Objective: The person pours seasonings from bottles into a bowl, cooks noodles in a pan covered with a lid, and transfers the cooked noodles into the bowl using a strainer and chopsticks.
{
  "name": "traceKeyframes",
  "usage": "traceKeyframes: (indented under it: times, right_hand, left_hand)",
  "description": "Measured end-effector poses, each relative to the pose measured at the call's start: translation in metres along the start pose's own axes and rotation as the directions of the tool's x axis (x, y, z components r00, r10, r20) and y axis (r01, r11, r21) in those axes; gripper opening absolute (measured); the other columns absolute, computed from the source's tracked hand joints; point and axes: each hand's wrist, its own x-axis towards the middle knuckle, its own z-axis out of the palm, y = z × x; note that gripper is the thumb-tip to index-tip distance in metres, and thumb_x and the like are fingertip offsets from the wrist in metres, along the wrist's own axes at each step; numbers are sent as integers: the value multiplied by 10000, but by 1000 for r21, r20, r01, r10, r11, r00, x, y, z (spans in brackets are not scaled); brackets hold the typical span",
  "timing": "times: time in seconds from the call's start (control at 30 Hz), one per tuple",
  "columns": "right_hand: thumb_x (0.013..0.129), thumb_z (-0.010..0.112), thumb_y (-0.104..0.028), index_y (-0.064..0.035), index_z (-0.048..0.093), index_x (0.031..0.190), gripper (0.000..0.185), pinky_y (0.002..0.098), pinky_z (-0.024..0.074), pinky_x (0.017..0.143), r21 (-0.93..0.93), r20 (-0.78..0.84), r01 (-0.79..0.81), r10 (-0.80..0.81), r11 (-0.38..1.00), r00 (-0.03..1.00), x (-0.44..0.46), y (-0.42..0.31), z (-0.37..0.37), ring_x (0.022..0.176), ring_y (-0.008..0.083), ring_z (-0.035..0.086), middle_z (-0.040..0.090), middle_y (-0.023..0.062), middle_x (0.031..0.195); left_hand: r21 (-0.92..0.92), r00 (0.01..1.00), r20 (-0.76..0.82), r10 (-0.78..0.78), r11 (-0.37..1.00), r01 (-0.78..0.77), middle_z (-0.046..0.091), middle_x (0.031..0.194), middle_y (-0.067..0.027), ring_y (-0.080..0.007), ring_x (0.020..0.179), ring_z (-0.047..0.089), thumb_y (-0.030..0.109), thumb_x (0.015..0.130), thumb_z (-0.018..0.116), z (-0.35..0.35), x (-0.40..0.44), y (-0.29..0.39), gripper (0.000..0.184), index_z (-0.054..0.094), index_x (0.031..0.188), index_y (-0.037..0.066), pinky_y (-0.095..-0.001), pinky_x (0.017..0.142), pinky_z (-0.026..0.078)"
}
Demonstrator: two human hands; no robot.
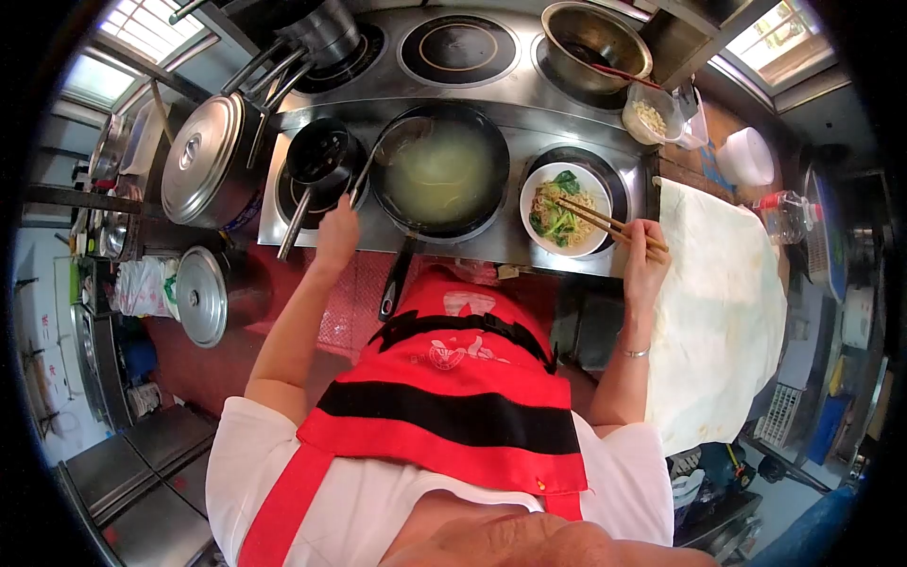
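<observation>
My left hand (337, 231) is closed round the handle of a ladle (367, 170). The ladle's head lies at the left side of a black wok (498, 142), partly under pale, cloudy liquid (439, 180). My right hand (645, 257) grips a pair of chopsticks (605, 223). Their tips reach into a white bowl (605, 203) on the right burner. Noodles (588, 201) and leafy greens (564, 224) fill the bowl. The wok's black handle (393, 283) points toward my red apron.
A small black saucepan (321, 156) stands left of the wok, and a big lidded pot (203, 156) beyond it. A metal basin (595, 47) sits at the back right, near a plastic tub (650, 118). A pale cloth (713, 312) covers the right-hand counter.
</observation>
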Motion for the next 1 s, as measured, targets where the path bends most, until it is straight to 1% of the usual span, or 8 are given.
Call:
traceKeyframes:
  times: [0.13, 0.17, 0.27, 0.3, 0.47, 0.57, 0.8, 1.0]
  right_hand:
    - [945, 535, -131, 37, 585, 845, 202, 221, 455, 647, 47, -9, -10, 11, 999, 1000, -3, 2, 2, 710, 110, 598, 607, 48, 770]
    - [944, 535, -131, 37, 587, 845, 202, 222, 456, 648, 79, -13, -30, 31, 996, 999, -4, 1, 2, 711, 109, 594, 607, 47, 771]
    - [945, 536, -134, 36, 587, 847, 203, 220, 456, 648, 60, -16, -24, 25, 998, 1000, -5, 6, 2, 717, 104, 591, 607, 44, 773]
    - [945, 536, -134, 36, 587, 847, 203, 220, 456, 648, 60, -16, -23, 24, 998, 1000, -5, 6, 2, 717, 104, 591, 607, 44, 773]
    - [946, 537, -141, 30, 590, 846, 205, 220, 455, 650, 45, -5, -12, 13, 999, 1000, -4, 3, 1, 717, 100, 587, 613, 50, 785]
    - [945, 539, -147, 28, 590, 845, 208, 220, 451, 650, 72, -10, -14, 14, 997, 1000, -5, 1, 0, 712, 99, 580, 615, 50, 785]
    - [942, 540, -144, 29, 582, 852, 199, 223, 454, 650, 20, -24, -16, 17, 1000, 1000, -5, -2, -6, 729, 103, 585, 619, 52, 784]
    - [944, 536, -135, 27, 576, 842, 195, 226, 454, 645, 42, -31, -13, 14, 999, 999, -6, -1, -8, 727, 95, 580, 615, 48, 779]
  left_hand:
    - [-218, 992, 7, 123, 969, -119, 619, 800, -274, -479, 786, 589, 146, 863, 539, 59, -19, -42, 269, 541, 1056, -42, -523, 702, 474]
    - [-352, 966, 258, -25, 928, 118, 613, 780, -277, -441, 736, 611, 140, 862, 531, 44, -24, -27, 220, 554, 978, -45, -484, 676, 479]
    - [-418, 897, 442, -10, 882, 216, 601, 703, -201, -311, 582, 607, 145, 882, 512, 32, -35, -4, 183, 542, 898, -35, -407, 549, 469]
    - [-533, 815, 571, -102, 708, 462, 538, 637, -87, -163, 468, 501, 164, 902, 508, 37, -36, 3, 174, 517, 828, 7, -317, 425, 383]
    - [-566, 599, 801, -12, 310, 764, 470, 623, -18, -88, 418, 378, 140, 921, 509, 35, -34, 44, 153, 459, 802, 59, -252, 375, 275]
    - [-433, 449, 883, 140, -130, 892, 428, 642, -7, -62, 447, 334, 90, 930, 507, 38, -27, 58, 75, 461, 922, 32, -224, 393, 257]
    - [-445, 487, 849, 206, -220, 868, 411, 650, 6, -59, 481, 326, 100, 938, 499, 26, -24, 54, 170, 493, 1073, -4, -208, 411, 263]
    - [-569, 576, 805, 146, -90, 818, 383, 635, 35, -48, 464, 312, 162, 991, 420, 9, -33, 40, 220, 485, 1146, 19, -214, 424, 264]
